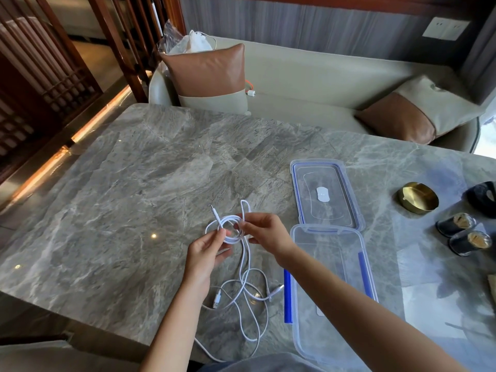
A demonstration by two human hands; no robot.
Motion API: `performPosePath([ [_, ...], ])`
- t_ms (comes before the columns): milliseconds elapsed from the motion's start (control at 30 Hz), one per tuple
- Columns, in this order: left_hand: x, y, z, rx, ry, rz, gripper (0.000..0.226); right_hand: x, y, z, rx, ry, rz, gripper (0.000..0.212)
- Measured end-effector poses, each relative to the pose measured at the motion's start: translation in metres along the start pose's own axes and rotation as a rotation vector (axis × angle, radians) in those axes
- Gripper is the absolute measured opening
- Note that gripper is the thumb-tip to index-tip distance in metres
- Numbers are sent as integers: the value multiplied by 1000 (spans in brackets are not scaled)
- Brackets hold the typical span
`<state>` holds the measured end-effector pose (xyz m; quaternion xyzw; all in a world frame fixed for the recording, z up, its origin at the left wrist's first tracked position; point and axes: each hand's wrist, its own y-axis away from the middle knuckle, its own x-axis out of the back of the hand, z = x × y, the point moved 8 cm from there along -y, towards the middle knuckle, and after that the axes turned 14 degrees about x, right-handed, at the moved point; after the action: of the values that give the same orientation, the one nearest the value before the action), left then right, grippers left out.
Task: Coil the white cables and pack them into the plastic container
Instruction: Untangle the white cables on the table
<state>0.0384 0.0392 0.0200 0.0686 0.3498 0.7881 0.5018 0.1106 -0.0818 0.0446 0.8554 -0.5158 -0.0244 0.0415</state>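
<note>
Tabletop (134, 183) grey veined marble, polished, glossy. Container (332, 291) and lid (326, 194) clear smooth plastic, blue seals. Cables (249, 288) white smooth plastic. Ashtray (418, 197) near right edge, brushed brass-look metal.

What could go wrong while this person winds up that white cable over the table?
The half-wound coil, pinched between the left hand and right hand, could spring open. The loose cable lies in crossed loops and may knot. Its tail hangs off the table edge and could snag.
</note>
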Motion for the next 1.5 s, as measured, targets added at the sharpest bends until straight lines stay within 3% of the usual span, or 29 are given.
performPosePath([
  [267,11,-3,2,56,-168,-103,17,-6,-2,-4,-97,48,-247,25],
  [600,-5,4,-14,72,81,-13,15,-3,1,5,-80,-209,0,19],
  [733,-14,9,-18,56,108,32,18,-9,4,10,-81,-292,15,14],
  [833,-8,5,-10,28,70,37,20,-8,5,8,-88,-220,-5,13],
  [933,-4,0,-7,36,-26,-57,24,-7,5,4,-85,-221,-58,20],
  [1100,4,-6,-10,157,-69,-276,20,-3,4,0,-68,-78,-239,13],
  [1233,-3,5,-14,260,-246,-533,33,-14,13,-7,-71,-65,-499,20],
  [1300,-3,8,-13,277,-291,-572,36,-16,16,-9,-75,-68,-565,16],
  [1500,-4,-3,-7,208,-171,-276,31,-1,6,3,-93,-91,-293,21],
])
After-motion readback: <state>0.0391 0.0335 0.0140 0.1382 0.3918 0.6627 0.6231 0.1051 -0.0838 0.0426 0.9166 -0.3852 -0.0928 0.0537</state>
